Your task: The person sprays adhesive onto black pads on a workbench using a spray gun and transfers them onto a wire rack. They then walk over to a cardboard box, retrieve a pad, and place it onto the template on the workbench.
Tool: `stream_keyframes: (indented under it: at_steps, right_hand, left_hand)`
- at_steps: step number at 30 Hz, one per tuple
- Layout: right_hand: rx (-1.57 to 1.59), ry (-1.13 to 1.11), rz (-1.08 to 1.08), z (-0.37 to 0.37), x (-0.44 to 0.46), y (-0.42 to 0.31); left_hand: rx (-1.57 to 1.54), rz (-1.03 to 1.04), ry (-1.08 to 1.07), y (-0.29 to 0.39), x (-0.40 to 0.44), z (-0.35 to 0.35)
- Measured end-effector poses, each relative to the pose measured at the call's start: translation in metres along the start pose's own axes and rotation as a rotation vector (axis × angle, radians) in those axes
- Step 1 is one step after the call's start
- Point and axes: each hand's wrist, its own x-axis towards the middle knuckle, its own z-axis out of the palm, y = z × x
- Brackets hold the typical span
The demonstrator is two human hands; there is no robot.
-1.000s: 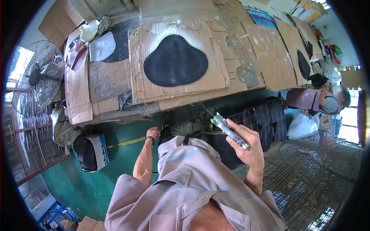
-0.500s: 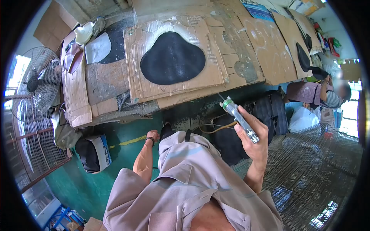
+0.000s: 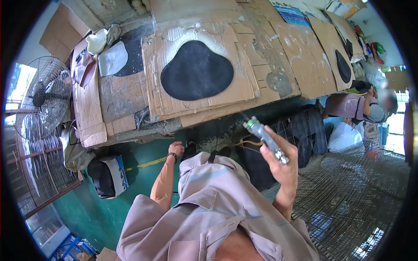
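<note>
Cardboarded bench (image 3: 124,93), black pad (image 3: 198,74) atop, beyond right grip (image 3: 284,160) — wrapped round metal tool (image 3: 264,135) (left grip (image 3: 175,148): can't tell).

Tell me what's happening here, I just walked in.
A person's right hand grips a metal tool that looks like a spray gun, held apart from the black pad. That pad lies flat on a cardboard sheet on the workbench. The left hand is lowered, in front of the bench. Off to the right, another person stands near the bench's far end.
</note>
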Motion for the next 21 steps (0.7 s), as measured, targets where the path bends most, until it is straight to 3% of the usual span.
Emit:
stream_keyframes:
  at_steps: [4, 7, 10, 13, 14, 16, 17, 18, 21]
  right_hand:
    - [0.031, 0.14, 0.055, 0.013, 0.001, -0.002]
    - [0.018, 0.052, 0.116, 0.008, -0.008, -0.006]
    - [0.065, 0.002, 0.033, 0.015, -0.012, -0.016]
    - [0.01, 0.168, 0.25, 0.022, -0.006, -0.007]
    - [-0.037, 0.188, 0.193, 0.022, -0.008, 0.002]
    - [0.12, 0.113, 0.299, 0.021, -0.019, -0.009]
    - [0.056, 0.039, 0.166, 0.02, -0.022, -0.011]
    - [0.168, 0.005, 0.199, 0.021, -0.026, -0.012]
    - [0.054, 0.249, 0.317, 0.035, -0.015, -0.011]
  left_hand:
    - [0.144, 0.476, 0.157, 0.07, -0.034, 0.013]
    - [0.227, 0.814, 0.44, 0.128, -0.002, 0.021]
    - [0.286, 0.769, 0.644, 0.209, 0.011, 0.026]
    - [0.386, 0.575, 0.758, 0.258, 0.021, 0.032]
    - [0.444, 0.531, 0.75, 0.267, 0.022, 0.031]
    - [0.467, 0.549, 0.771, 0.268, 0.03, 0.031]
    - [0.511, 0.576, 0.787, 0.264, 0.032, 0.029]
    - [0.494, 0.558, 0.757, 0.265, 0.031, 0.027]
    - [0.483, 0.565, 0.736, 0.265, 0.028, 0.024]
